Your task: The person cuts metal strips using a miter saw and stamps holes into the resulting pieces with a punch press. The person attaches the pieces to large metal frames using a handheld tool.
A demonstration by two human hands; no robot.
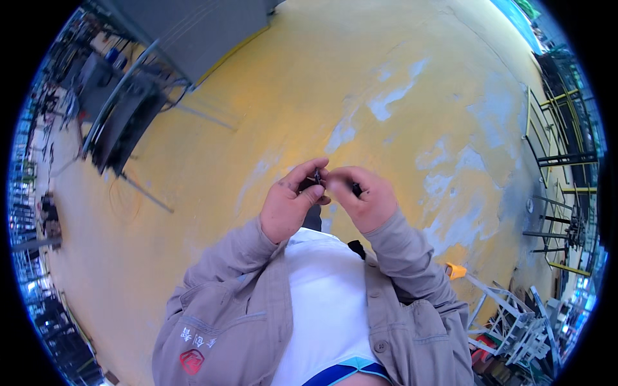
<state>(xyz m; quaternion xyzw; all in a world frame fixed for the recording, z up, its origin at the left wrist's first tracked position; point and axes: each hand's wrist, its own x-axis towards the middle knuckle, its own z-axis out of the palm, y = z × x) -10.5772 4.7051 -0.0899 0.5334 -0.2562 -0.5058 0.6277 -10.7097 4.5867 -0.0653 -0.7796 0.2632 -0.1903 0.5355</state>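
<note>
Both my hands meet in front of my chest, above the yellow floor. Between the thumb and fingers of my left hand (291, 201) is pinched a small dark metallic piece (317, 175), too small to name. My right hand (365, 198) is close beside it, its fingertips curled toward the same piece and a little smeared by motion. A small black thing (356, 189) shows inside the curl of my right hand; most of it is hidden by the fingers.
A grey cabinet (199, 32) stands at the far left, with a dark panel on a metal frame (125, 122) beside it. Yellow and black metal racks (560, 161) line the right side. A grey metal frame (521, 321) is at the lower right. The yellow floor (290, 83) has worn pale patches.
</note>
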